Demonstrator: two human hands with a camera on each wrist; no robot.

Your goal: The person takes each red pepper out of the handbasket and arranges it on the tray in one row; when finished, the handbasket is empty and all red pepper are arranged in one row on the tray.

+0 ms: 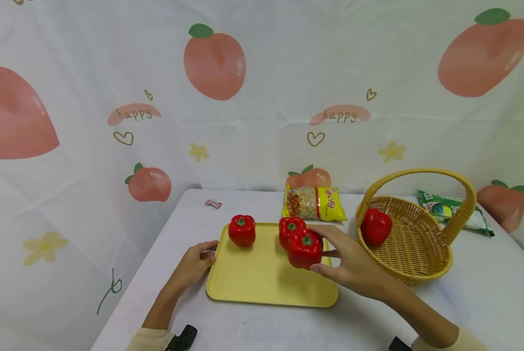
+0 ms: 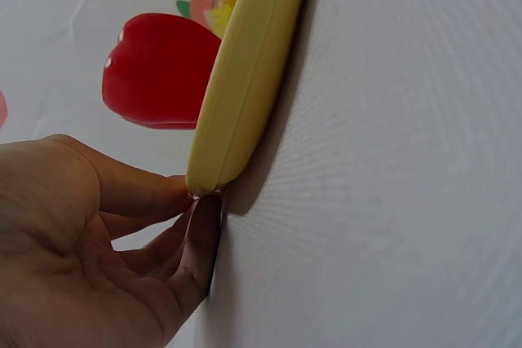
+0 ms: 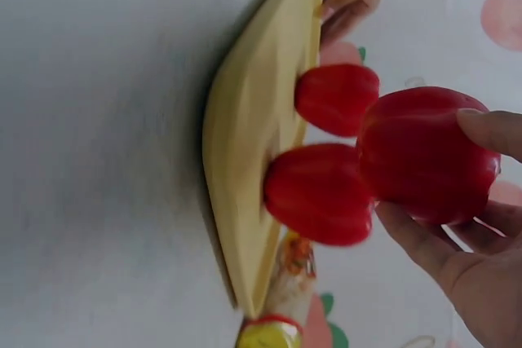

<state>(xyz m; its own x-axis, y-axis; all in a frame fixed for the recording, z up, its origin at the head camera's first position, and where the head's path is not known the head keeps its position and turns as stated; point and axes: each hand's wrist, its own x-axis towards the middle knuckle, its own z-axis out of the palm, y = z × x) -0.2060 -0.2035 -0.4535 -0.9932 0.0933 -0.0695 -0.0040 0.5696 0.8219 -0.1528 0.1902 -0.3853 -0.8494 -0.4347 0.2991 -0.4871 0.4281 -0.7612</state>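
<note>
My right hand (image 1: 354, 265) grips a red bell pepper (image 1: 304, 249) between thumb and fingers, above the right part of a yellow tray (image 1: 262, 287). In the right wrist view this held pepper (image 3: 428, 155) is raised off the tray. Behind it, a second red bell pepper (image 1: 290, 229) stands on the tray, partly covered in the head view. A third red bell pepper (image 1: 242, 231) stands near the tray's back left corner. At the tray's left edge, my left hand (image 1: 193, 263) pinches the rim; the left wrist view shows thumb and fingertips at the tray's edge (image 2: 236, 103).
Right of the tray stands a wicker basket (image 1: 408, 243) with a tall handle and one red bell pepper (image 1: 376, 227) inside. A yellow food packet (image 1: 314, 204) lies behind the tray, a green packet (image 1: 456, 212) behind the basket. A small pink wrapped candy (image 1: 213, 204) lies back left.
</note>
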